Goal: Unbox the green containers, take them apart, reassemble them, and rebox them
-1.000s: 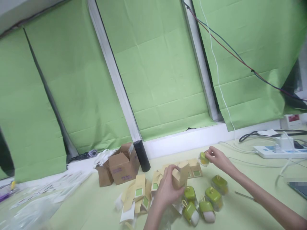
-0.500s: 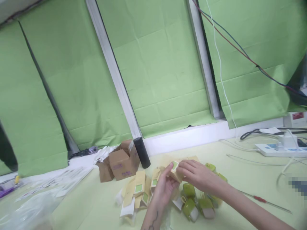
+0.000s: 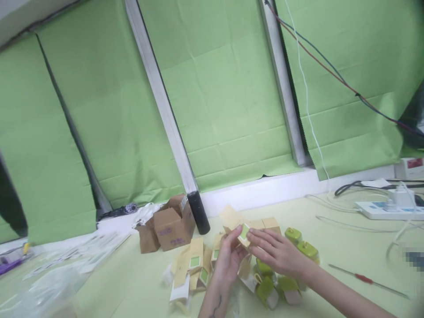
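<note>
Between my two hands is a small tan cardboard box with a green label, its flap standing up at the far side. My left hand grips it from the left, thumb near the label. Fingers of my right hand lie pressed along its right side. Below and right of my hands sit several green pouches with small loops and pale lower parts. Several flattened or opened tan boxes with green labels lie to the left, among white paper pieces.
A brown carton and a black cylinder stand at the back. A red-handled metal rod lies on the right, below a white power strip with cables. Clear plastic is at the front left.
The box in my hands has turned slightly and its flap now shows raised. My right fingers have straightened along its side. The view has shifted a little.
</note>
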Demonstrator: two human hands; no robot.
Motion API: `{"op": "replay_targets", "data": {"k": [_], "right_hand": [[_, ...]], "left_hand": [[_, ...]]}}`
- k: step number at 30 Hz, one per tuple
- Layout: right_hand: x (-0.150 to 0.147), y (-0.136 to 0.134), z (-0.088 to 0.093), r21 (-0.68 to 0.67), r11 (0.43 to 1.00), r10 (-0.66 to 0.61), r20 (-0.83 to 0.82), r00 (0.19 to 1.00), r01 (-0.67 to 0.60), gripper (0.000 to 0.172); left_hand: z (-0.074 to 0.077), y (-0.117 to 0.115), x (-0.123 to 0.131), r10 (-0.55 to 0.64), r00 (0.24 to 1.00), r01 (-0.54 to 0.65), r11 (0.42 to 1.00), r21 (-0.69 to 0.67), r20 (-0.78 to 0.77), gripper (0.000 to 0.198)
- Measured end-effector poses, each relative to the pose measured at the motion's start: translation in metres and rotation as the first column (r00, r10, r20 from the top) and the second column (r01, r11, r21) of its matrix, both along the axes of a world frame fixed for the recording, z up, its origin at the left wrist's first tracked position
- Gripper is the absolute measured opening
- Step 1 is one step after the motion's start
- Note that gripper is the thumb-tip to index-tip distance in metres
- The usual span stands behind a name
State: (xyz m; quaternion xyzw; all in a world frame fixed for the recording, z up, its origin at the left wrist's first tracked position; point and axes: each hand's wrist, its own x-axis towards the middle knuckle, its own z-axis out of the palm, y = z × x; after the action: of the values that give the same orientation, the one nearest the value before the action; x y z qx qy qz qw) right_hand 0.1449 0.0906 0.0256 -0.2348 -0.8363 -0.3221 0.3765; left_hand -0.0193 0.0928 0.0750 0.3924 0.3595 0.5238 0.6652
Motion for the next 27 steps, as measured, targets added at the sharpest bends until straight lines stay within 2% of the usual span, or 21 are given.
{"op": "replay_targets", "data": {"k": [4,6,9,11,14,16,18,20,22,24,26,27], "right_hand": [[-0.002,0.007,0.008,-0.244,0.970,0.017,0.009,1.000,-0.014,0.038],[-0.001,0.018,0.018,-0.326,0.945,-0.011,0.008,1.000,0.013,0.037],[0.010,0.047,0.027,-0.488,0.865,-0.134,-0.005,0.991,0.115,0.052],[0.024,0.068,0.025,-0.578,0.790,-0.244,0.008,0.970,0.204,0.056],[0.046,0.088,0.014,-0.687,0.666,-0.325,0.085,0.942,0.292,0.038],[0.056,0.090,0.011,-0.721,0.619,-0.339,0.111,0.934,0.310,0.026],[0.062,0.082,0.015,-0.731,0.609,-0.353,0.098,0.931,0.308,0.026],[0.063,0.066,0.026,-0.732,0.618,-0.361,0.062,0.930,0.288,0.031],[0.058,0.046,0.041,-0.739,0.626,-0.339,0.027,0.940,0.247,0.035],[0.048,0.025,0.054,-0.754,0.630,-0.277,0.004,0.961,0.185,0.039],[0.036,0.008,0.061,-0.760,0.637,-0.213,-0.017,0.977,0.126,0.041],[0.029,0.002,0.062,-0.741,0.663,-0.195,-0.036,0.980,0.105,0.041]], "left_hand": [[0.008,0.009,-0.010,0.098,0.991,-0.093,0.994,0.059,-0.094,0.033],[0.009,0.018,-0.024,0.210,0.962,-0.189,0.973,0.131,-0.174,0.038],[0.005,0.034,-0.053,0.462,0.834,-0.382,0.878,0.288,-0.303,0.054],[-0.002,0.044,-0.073,0.568,0.727,-0.435,0.816,0.381,-0.386,0.067],[-0.009,0.053,-0.096,0.635,0.599,-0.417,0.768,0.487,-0.488,0.072],[-0.008,0.054,-0.100,0.684,0.525,-0.399,0.723,0.564,-0.507,0.073],[-0.004,0.051,-0.095,0.711,0.492,-0.338,0.688,0.642,-0.503,0.072],[0.000,0.042,-0.079,0.683,0.519,-0.212,0.685,0.697,-0.513,0.064],[0.002,0.028,-0.056,0.576,0.585,-0.006,0.707,0.708,-0.571,0.062],[0.002,0.012,-0.033,0.397,0.621,0.242,0.723,0.647,-0.676,0.075],[0.002,-0.002,-0.015,0.263,0.598,0.398,0.722,0.565,-0.757,0.087],[0.003,-0.007,-0.009,0.238,0.580,0.430,0.722,0.541,-0.779,0.089]]}}
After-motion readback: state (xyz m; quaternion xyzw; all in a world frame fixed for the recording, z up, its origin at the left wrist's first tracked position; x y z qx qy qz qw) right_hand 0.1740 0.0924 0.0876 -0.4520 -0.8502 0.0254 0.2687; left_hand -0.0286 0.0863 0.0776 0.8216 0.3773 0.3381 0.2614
